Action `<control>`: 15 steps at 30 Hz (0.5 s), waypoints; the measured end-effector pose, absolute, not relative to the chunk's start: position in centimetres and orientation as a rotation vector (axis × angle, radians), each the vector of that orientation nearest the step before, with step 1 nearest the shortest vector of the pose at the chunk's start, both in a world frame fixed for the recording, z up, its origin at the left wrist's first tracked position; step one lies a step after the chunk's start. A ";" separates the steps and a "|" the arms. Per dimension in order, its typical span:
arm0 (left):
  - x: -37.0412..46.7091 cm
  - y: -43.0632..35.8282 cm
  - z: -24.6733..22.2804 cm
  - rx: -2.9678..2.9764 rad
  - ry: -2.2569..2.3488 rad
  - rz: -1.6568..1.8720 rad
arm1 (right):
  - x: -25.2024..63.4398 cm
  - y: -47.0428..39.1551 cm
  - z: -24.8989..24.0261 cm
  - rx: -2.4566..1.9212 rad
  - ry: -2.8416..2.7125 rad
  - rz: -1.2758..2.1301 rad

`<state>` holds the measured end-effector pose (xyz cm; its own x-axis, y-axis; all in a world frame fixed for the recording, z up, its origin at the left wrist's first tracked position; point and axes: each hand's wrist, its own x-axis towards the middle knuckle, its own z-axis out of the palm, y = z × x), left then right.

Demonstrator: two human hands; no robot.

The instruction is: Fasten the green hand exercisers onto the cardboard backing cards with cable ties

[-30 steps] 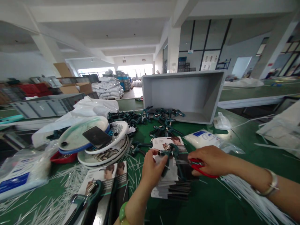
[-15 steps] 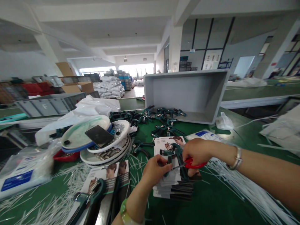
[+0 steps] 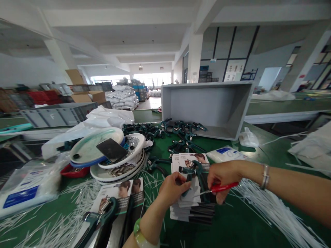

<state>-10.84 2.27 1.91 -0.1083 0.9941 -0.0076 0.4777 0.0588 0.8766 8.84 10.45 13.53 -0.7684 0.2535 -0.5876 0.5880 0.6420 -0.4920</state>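
A dark green plier-like tool with a metal spring part (image 3: 199, 174) lies on a printed card at the top of a card stack (image 3: 178, 213). With fingers closed, my left hand (image 3: 170, 189) pinches one of its handles at the left side. My right hand (image 3: 224, 175) is wrapped round red-handled scissors (image 3: 224, 187); their thin metal tip points left across the card, just below the tool. Another green tool on a card (image 3: 103, 212) lies to the left. More loose green tools (image 3: 181, 132) are heaped behind the stack.
A grey crate (image 3: 207, 110) stands on its side at the back. Left are stacked round lids (image 3: 95, 146) and a white tray of small metal parts (image 3: 136, 141). Thin white strips (image 3: 279, 210) lie on both sides of the green table. A plastic bag (image 3: 28, 193) sits far left.
My right hand and the scissors have moved slightly right, drawing the tip back from my left fingers. My left hand keeps its pinch. The view has shifted slightly.
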 end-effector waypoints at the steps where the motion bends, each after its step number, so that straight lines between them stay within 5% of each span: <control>1: -10.7 1.7 2.1 1.544 1.720 0.981 | 9.7 10.2 13.6 0.719 2.394 -0.998; 8: -11.6 -1.1 2.8 1.655 1.920 1.303 | 15.7 11.5 8.9 1.498 2.628 -0.488; 15: -23.9 -9.9 4.7 1.019 2.241 1.632 | 14.9 11.2 1.9 1.621 2.655 -0.194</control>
<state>-23.87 -9.88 4.73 -0.7464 0.6223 0.2361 0.4157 0.1588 0.8955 14.94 11.16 1.88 -0.4589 0.8844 -0.0857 0.8874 0.4514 -0.0935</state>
